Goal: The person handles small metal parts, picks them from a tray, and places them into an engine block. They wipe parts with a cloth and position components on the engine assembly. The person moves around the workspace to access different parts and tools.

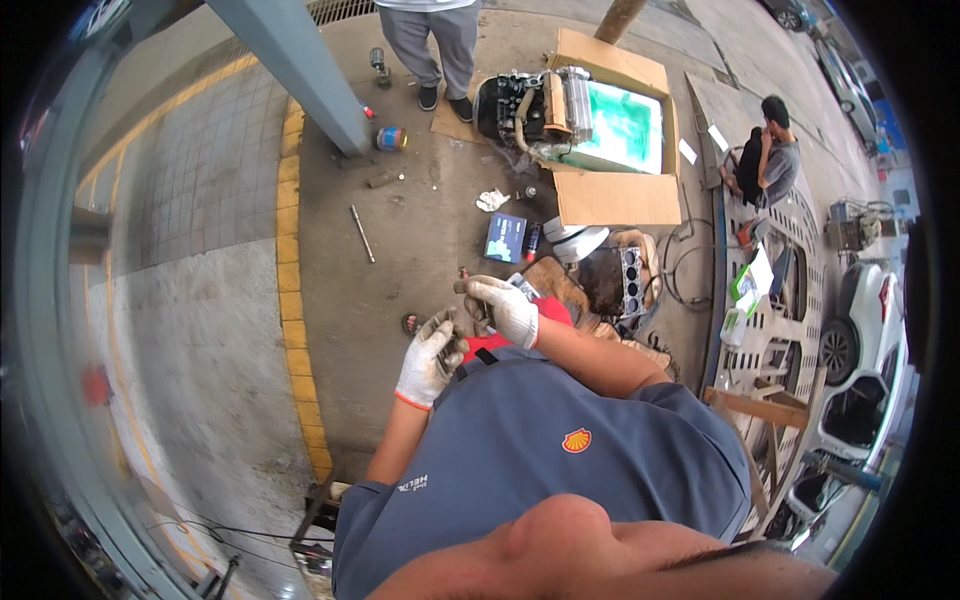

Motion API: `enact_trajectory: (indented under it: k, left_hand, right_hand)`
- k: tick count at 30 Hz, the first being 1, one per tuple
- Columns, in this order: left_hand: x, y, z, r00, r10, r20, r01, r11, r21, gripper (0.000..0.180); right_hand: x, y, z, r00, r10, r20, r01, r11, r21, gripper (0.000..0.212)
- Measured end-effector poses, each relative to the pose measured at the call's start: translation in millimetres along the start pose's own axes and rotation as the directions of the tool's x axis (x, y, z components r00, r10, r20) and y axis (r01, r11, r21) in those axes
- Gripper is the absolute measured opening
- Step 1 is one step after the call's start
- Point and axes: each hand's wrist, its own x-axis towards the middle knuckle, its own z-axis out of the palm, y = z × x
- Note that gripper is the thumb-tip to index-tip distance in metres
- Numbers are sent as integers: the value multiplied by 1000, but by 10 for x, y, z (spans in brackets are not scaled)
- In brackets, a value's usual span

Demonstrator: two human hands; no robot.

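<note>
Both my hands wear white knitted gloves with dark, soiled fingers, and they are close together in front of my body. My left hand [432, 352] has its fingers curled in; whatever they may hold is hidden. Just above and to its right, my right hand [503, 308] is closed, thumb and fingers drawn together. A small dark piece seems to show near its fingertips, too small to name. Beneath the hands is red cloth [552, 312] at my lap. Right of them, a bare engine block [628, 280] with a row of round cylinder bores lies on the floor.
Ahead stands an assembled engine [530, 115] beside an open cardboard box [618, 200]. A blue box [506, 238], a spray can [533, 240], a metal rod [362, 234] and a blue tin [392, 138] are on the floor. One person stands ahead; another sits by a slotted metal frame [800, 240].
</note>
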Motion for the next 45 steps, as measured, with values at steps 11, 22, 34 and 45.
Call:
enact_trajectory:
  k: [11,22,34,45]
  left_hand:
    - [263,1453,-300,998,33,50,-32,999,-27,25]
    - [1355,2211,234,977,125,-173,-78,964,254,19]
    - [3182,2726,1563,996,78,-41,-20,654,757,14]
    - [4812,2578,2387,941,-334,53,-5,143,990,28]
  right_hand:
    - [507,-380,1020,995,-100,7,99,992,72,35]
    - [1436,-1367,1078,969,-181,171,239,490,-839,49]
    - [2146,-2558,59,929,-365,-57,248,731,-636,44]
    - [2237,-3338,-631,727,-410,-551,-42,774,-632,43]
